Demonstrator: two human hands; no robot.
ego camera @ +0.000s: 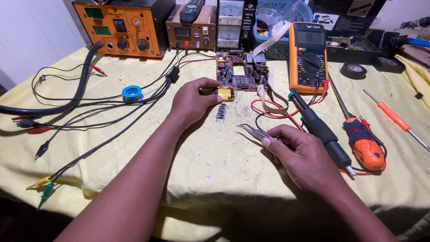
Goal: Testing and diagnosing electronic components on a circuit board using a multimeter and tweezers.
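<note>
My left hand [193, 101] reaches to the near edge of a brown circuit board [242, 71], its fingertips pinching the board's yellow transformer [225, 94]. My right hand [301, 154] rests on the yellow cloth closer to me and is closed on a pair of metal tweezers [251, 131], whose tips point left. Between the two hands lies a small grey finned heat sink [221, 112]. A black soldering iron handle [319, 127] lies just right of my right hand.
An orange multimeter [307, 57] with red and black leads stands right of the board. An orange soldering station [122, 27], bench power supplies [191, 28] and a blue basket [280, 22] line the back. Screwdrivers [365, 145], black tape [353, 70], a solder spool [132, 93] and clip leads [42, 149] lie around.
</note>
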